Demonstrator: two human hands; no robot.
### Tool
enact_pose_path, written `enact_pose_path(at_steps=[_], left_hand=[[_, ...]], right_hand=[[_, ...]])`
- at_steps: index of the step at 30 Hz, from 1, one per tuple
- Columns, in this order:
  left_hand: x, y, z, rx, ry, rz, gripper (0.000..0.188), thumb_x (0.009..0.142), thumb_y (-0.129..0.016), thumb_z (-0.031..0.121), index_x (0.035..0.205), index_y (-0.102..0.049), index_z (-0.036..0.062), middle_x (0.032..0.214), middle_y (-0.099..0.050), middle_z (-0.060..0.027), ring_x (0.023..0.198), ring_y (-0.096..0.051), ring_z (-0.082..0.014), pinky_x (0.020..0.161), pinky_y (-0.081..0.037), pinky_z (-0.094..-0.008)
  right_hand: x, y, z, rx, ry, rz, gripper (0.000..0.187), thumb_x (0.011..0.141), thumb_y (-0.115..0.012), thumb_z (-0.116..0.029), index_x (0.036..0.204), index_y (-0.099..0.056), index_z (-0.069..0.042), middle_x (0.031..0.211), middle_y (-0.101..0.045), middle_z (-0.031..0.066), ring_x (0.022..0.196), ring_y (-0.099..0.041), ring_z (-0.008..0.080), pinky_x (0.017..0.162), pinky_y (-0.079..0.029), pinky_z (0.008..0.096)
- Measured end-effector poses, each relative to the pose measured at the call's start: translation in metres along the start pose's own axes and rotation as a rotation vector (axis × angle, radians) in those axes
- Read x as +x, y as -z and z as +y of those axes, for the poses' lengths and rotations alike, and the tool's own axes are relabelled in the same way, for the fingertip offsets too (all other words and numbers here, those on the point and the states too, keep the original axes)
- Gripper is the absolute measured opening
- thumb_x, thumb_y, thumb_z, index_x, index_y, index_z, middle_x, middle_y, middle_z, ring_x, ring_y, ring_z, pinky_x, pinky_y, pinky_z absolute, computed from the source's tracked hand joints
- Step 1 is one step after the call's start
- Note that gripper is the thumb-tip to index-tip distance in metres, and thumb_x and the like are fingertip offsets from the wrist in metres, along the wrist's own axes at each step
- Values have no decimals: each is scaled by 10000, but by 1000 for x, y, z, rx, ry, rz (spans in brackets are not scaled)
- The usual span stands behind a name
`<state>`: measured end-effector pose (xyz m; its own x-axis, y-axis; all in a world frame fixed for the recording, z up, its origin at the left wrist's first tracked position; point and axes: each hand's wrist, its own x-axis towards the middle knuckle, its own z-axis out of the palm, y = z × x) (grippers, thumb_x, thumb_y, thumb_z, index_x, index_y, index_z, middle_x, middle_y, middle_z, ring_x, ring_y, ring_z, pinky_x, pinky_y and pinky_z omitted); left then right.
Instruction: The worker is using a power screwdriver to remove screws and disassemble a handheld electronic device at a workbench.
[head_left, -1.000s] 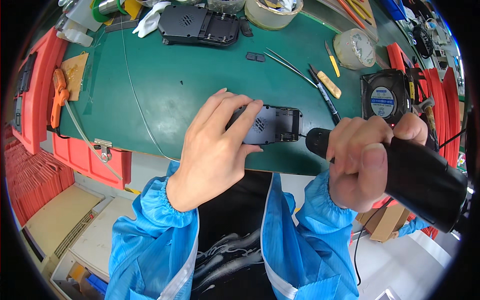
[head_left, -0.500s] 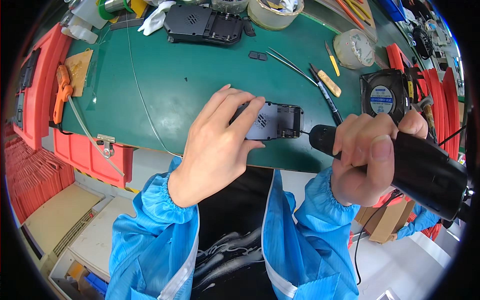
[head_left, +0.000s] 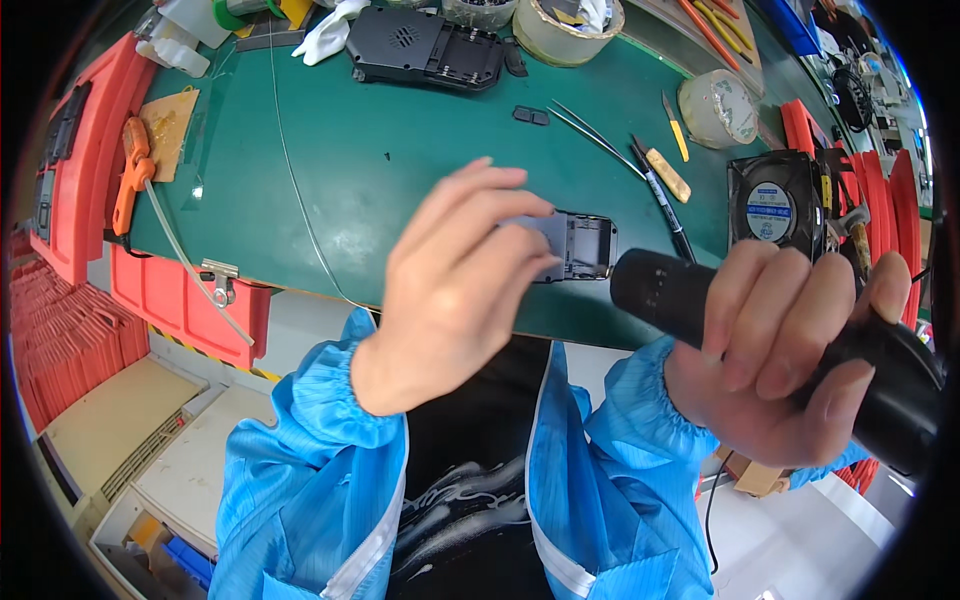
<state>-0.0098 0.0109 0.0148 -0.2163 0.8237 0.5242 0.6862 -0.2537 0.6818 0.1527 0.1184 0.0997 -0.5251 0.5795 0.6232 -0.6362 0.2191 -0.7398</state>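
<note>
My right hand [head_left: 775, 345] is wrapped round a black electric screwdriver [head_left: 655, 288], whose front end points left toward a small dark plastic housing [head_left: 588, 245]. The housing lies on the green work mat [head_left: 330, 190] with its open battery compartment to the right. Above the left part of this housing is my left hand [head_left: 440, 290], its fingers apart and curved, hiding much of the piece. It seems lifted off the housing. The screwdriver's bit cannot be made out now.
A larger black housing [head_left: 425, 48] lies at the back. Tweezers [head_left: 600, 140], a marker [head_left: 665, 205], a knife [head_left: 675, 127] and a wooden-handled tool [head_left: 668, 176] lie at right, beside a black fan [head_left: 770, 200]. An orange glue gun [head_left: 132, 175] sits left.
My left hand has loosened from the small housing and risen, fingers spreading. The screwdriver in my right hand has shifted slightly, its bit no longer visible at the housing's right end. The whole view has shifted slightly.
</note>
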Motion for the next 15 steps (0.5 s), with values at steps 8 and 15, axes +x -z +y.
enact_pose_path(at_steps=[8, 15], left_hand=[[-8, 45, -44, 440, 104, 53, 273, 733, -816, 16, 994, -734, 13, 1108, -701, -126, 1122, -647, -390, 1010, -534, -511], [-4, 24, -6, 231, 94, -150, 553, 710, -868, 148, 1214, -694, 3, 1265, -654, -164, 1246, -589, -400, 1092, -473, -519]], right_hand=[[13, -4, 39, -71, 13, 133, 384, 969, -548, -157, 1297, -444, 14, 679, -479, 36, 511, -447, 128, 510, -419, 323], [16, -11, 53, -162, -36, 247, 322, 943, -548, -103, 1218, -429, 17, 631, -435, 43, 459, -405, 139, 469, -398, 335]])
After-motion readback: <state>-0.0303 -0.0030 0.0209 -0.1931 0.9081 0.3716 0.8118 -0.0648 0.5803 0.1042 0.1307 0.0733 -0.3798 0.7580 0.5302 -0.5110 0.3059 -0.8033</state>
